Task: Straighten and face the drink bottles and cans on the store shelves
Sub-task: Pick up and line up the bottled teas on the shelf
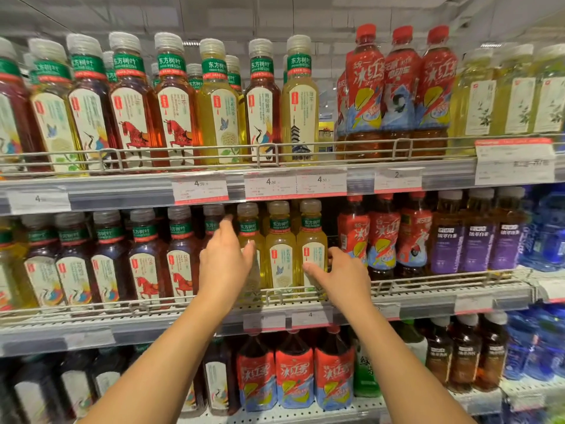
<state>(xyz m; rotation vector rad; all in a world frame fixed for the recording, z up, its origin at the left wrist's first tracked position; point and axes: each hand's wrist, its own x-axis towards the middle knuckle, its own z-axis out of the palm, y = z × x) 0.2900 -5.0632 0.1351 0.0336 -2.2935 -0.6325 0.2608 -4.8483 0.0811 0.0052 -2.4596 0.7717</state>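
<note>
Big wall of drinks, three shelves in view, wire rail [305,289] along the front of each to stop bottles tipping out. Top shelf [122,186]: tea bottles w/ white caps on the left, red iced-tea bottles [397,87] towards the right, pale ones beyond. Price tags [270,185] clipped on the edge strip. Bottom shelf has more red-label bottles [293,371], mostly in shadow.

Action's on the middle shelf [91,335]. Three yellow tea bottles [281,255] stand side by side between the dark tea row [146,261] on the left and red bottles on the right. All upright, caps level, green neck bands forward. Middle and right labels face out, butterfly print showing; left one's label is hidden behind the hand, can't tell if it's squared.

Left hand [224,264] is up against the left yellow bottle, fingers fairly straight and reaching past its shoulder, thumb across the front. Looks like a loose wrap for turning it, not a firm clamp. Right hand [339,275] grips the right yellow bottle low down, thumb on the label, fingers curled round the far side, prob. to twist or nudge it.

Both hands bracket the trio, so I'd guess they're squaring this group up to the rail together.
</note>
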